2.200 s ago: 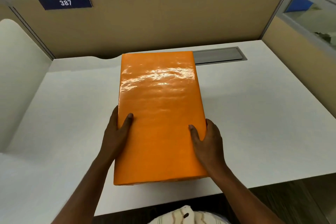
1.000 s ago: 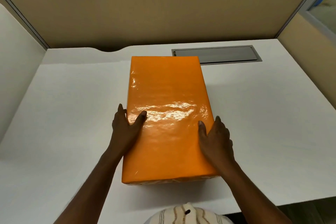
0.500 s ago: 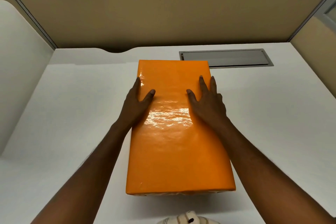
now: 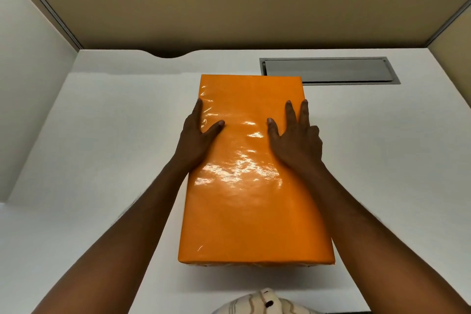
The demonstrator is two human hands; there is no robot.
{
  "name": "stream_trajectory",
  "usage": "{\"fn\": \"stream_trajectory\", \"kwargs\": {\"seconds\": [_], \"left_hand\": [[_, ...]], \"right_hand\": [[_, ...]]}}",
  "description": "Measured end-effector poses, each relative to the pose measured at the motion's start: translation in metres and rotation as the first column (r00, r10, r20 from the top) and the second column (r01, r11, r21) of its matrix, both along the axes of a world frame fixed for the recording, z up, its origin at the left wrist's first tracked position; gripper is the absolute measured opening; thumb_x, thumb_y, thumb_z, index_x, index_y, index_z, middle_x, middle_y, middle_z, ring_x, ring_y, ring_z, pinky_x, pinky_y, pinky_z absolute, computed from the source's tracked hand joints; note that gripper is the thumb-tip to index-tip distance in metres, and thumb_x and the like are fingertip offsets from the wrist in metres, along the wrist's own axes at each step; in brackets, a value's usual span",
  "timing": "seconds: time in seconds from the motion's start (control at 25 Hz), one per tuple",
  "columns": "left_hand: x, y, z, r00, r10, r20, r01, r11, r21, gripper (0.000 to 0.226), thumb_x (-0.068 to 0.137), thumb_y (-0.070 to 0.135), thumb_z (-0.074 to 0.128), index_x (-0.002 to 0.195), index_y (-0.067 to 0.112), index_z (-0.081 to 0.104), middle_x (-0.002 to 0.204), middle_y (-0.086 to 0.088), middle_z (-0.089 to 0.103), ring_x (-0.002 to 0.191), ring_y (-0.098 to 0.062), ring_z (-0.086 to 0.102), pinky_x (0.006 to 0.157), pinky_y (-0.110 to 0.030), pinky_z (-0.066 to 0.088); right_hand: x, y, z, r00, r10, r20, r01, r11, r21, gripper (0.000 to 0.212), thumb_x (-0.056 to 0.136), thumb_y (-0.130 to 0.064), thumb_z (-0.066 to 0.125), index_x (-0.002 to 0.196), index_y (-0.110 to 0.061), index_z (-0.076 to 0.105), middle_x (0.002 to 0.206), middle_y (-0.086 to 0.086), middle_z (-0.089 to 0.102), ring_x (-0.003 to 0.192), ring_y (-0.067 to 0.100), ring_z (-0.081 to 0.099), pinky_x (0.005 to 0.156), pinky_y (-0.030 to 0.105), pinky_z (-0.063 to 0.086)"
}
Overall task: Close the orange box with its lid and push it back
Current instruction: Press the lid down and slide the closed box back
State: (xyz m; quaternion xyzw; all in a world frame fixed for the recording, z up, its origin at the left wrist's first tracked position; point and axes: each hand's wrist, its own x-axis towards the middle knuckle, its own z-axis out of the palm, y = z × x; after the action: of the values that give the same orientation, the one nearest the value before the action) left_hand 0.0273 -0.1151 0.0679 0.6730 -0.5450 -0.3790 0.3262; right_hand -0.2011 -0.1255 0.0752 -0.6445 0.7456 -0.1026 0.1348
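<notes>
The shiny orange box point(image 4: 252, 181) sits mid-frame on the white desk point(image 4: 102, 148), lid on, with the left hand point(image 4: 197, 135) and right hand point(image 4: 295, 140) flat on top, fingers spread, so I think pushing it back comes next.

Desk point(image 4: 102, 135): white, fills the frame's middle
Partition point(image 4: 229, 2): tan, across the top
Grommet point(image 4: 328, 70): grey, upper right
Side panel point(image 4: 28, 71): white, left
</notes>
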Motion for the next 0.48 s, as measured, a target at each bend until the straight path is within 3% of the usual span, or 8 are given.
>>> {"fn": "stream_trajectory", "kwargs": {"seconds": [0.2,0.32,0.4,0.48], "left_hand": [[0.001,0.000,0.000,0.999,0.044,-0.030,-0.043,0.999,0.020,0.086,0.079,0.062,0.052,0.149,0.032,0.014,0.154,-0.007,0.030,0.136,-0.033,0.038,0.109,-0.055,0.036],[-0.001,0.008,0.006,0.986,0.150,0.073,-0.150,0.989,-0.003,0.084,0.078,0.064,0.056,0.146,0.024,0.027,0.149,-0.010,0.039,0.132,-0.032,0.043,0.105,-0.051,0.038],[-0.005,0.016,0.012,0.951,0.247,0.183,-0.226,0.966,-0.128,0.070,0.084,0.055,0.055,0.137,0.010,0.045,0.140,-0.014,0.049,0.128,-0.031,0.047,0.104,-0.044,0.038],[-0.008,0.020,0.020,0.931,0.274,0.241,-0.209,0.942,-0.264,0.048,0.093,0.039,0.048,0.120,0.001,0.059,0.127,-0.019,0.059,0.119,-0.034,0.053,0.100,-0.040,0.040]], "right_hand": [[0.000,0.000,0.001,1.000,0.001,0.031,-0.001,1.000,0.009,0.077,0.083,-0.071,0.020,0.147,-0.032,0.005,0.159,0.001,-0.006,0.134,0.043,0.027,0.102,0.056,0.033],[-0.001,0.003,0.006,0.998,0.007,0.057,-0.008,1.000,0.011,0.078,0.083,-0.070,0.024,0.147,-0.028,0.008,0.159,0.002,-0.002,0.134,0.042,0.028,0.103,0.056,0.031],[-0.002,0.006,0.011,0.988,-0.031,0.154,0.032,0.999,-0.002,0.079,0.084,-0.066,0.035,0.144,-0.019,0.015,0.157,0.007,0.015,0.132,0.041,0.032,0.103,0.056,0.031],[-0.004,0.008,0.018,0.944,-0.067,0.323,0.093,0.993,-0.068,0.066,0.086,-0.054,0.046,0.133,-0.011,0.029,0.143,0.013,0.039,0.128,0.038,0.040,0.106,0.057,0.028]]}}
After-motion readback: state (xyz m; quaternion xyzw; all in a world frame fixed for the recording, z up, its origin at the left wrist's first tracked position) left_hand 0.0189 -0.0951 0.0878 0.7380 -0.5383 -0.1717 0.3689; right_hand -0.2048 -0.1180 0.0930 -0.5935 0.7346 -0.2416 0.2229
